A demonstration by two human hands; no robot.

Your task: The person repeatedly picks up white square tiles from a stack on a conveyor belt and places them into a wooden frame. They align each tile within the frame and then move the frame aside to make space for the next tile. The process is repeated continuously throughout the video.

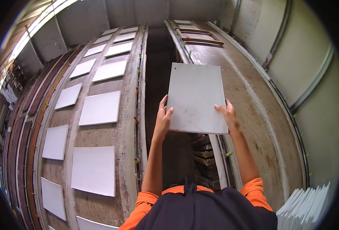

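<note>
Two long tables with stained brown tops, the left table (96,136) and the right table (267,165), run away from the person on either side of a dark aisle (160,69). Flat white rectangular panels (94,170) lie in two lengthwise rows on the left one; a brown rectangular frame (206,42) lies near the far end of the right one. Plain grey walls (315,76) close in the room.

Over the aisle and the right table's near edge, a pale grey rectangular board (196,97) with a small corner hole is gripped by its sides, the left hand (163,118) on one edge, the right hand (229,115) on the other, thumbs on the face. The board hides some fingers. A stack of thin white sheets (305,209) is cut off lower right; dark slatted pieces (204,160) below the right table are hard to make out.
</note>
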